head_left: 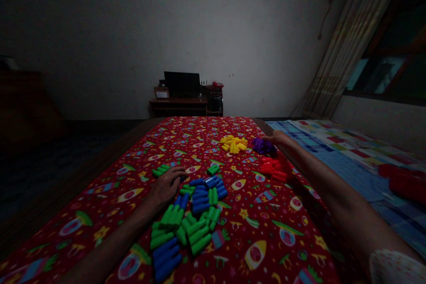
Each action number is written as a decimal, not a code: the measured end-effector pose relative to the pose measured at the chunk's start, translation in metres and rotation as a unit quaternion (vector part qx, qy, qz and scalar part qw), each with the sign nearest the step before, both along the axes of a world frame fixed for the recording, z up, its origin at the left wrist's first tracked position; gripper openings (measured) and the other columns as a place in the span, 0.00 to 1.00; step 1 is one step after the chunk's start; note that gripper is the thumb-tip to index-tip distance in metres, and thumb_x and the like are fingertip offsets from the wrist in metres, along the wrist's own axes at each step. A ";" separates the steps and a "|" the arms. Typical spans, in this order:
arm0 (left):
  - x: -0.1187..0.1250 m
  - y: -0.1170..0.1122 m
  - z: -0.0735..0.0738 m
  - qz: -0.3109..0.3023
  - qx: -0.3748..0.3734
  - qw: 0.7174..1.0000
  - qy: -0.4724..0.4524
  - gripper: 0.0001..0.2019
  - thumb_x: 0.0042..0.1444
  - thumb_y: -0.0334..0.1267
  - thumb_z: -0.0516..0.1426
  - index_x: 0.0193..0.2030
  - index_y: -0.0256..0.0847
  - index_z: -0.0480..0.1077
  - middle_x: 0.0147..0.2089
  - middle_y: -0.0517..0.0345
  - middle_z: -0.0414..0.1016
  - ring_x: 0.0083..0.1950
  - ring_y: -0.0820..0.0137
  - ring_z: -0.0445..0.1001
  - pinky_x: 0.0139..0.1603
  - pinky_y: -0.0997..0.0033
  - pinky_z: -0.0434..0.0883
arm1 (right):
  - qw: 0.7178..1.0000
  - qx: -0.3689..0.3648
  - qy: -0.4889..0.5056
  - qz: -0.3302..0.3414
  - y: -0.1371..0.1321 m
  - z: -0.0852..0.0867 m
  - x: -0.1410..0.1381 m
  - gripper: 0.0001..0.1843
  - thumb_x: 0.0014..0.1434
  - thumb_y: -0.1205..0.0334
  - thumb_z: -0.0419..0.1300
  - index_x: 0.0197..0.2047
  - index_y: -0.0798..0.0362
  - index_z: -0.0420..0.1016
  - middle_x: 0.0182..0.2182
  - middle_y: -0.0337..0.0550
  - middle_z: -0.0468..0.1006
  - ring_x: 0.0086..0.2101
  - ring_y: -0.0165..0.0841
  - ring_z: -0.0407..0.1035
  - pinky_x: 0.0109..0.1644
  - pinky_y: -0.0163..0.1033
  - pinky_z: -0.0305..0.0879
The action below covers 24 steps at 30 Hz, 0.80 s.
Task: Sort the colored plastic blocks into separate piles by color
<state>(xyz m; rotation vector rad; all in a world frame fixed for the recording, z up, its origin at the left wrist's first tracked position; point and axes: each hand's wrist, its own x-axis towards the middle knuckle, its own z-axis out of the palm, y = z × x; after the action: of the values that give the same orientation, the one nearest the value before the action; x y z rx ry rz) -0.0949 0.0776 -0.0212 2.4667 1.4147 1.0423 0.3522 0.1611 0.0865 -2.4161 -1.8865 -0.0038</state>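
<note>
A pile of green and blue plastic blocks point(189, 217) lies on a red patterned cloth point(253, 226) in front of me. My left hand point(165, 186) rests palm down at the pile's left edge, fingers curled over a green block point(162, 169). My right hand point(278, 137) reaches far across to a small heap of purple blocks point(262, 145), its fingers touching them; what they grip is too dark to tell. Yellow blocks point(234, 143) lie left of the purple ones. Red blocks point(273, 168) sit under my right forearm.
The cloth covers a low table with a dark wooden edge point(100, 159). A chequered blue mat point(336, 155) lies to the right with a red object point(404, 182) on it. A desk with a monitor point(182, 83) stands against the far wall. Curtains hang at right.
</note>
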 end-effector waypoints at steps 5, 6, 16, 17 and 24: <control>0.000 0.000 -0.001 0.000 -0.001 1.000 -0.002 0.19 0.59 0.39 0.45 0.38 0.41 0.78 0.50 0.49 0.77 0.51 0.62 0.76 0.54 0.60 0.73 | 1.000 0.008 0.011 -0.015 0.003 -0.005 -0.002 0.31 0.59 0.39 0.53 0.44 0.61 0.77 0.35 0.53 0.79 0.36 0.40 0.73 0.34 0.36 0.63; 0.000 0.000 -0.002 -0.001 -0.002 1.000 -0.003 0.19 0.59 0.38 0.45 0.38 0.41 0.78 0.50 0.50 0.77 0.51 0.62 0.75 0.54 0.60 0.73 | 0.999 0.021 0.010 -0.023 0.002 -0.004 -0.003 0.30 0.59 0.40 0.53 0.44 0.61 0.77 0.36 0.54 0.79 0.37 0.40 0.73 0.34 0.37 0.63; -0.001 0.003 -0.004 -0.014 0.015 1.000 -0.001 0.17 0.58 0.37 0.46 0.41 0.41 0.76 0.47 0.51 0.79 0.51 0.63 0.75 0.55 0.59 0.72 | 0.978 0.125 0.075 0.150 -0.034 0.016 -0.045 0.26 0.62 0.50 0.49 0.21 0.57 0.72 0.18 0.40 0.66 0.21 0.27 0.59 0.26 0.35 0.47; -0.001 0.003 -0.005 -0.013 0.016 1.000 -0.004 0.17 0.58 0.37 0.46 0.42 0.41 0.76 0.47 0.51 0.79 0.51 0.63 0.75 0.55 0.58 0.72 | 0.966 0.122 0.098 0.206 -0.044 0.011 -0.057 0.26 0.62 0.49 0.49 0.20 0.57 0.71 0.17 0.38 0.64 0.20 0.25 0.56 0.26 0.34 0.45; 0.006 -0.003 -0.001 0.034 0.032 0.999 0.000 0.19 0.58 0.33 0.45 0.49 0.39 0.73 0.51 0.49 0.75 0.55 0.62 0.72 0.59 0.55 0.69 | 0.867 0.116 0.236 0.423 -0.113 -0.051 -0.146 0.24 0.63 0.47 0.50 0.45 0.56 0.78 0.36 0.47 0.79 0.35 0.35 0.71 0.38 0.36 0.62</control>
<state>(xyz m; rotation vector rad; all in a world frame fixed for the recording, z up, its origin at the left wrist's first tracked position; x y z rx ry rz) -0.0890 0.0749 -0.0221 2.4778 1.4994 1.1177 0.2067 0.0480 0.0354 -1.1282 -2.3113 0.3497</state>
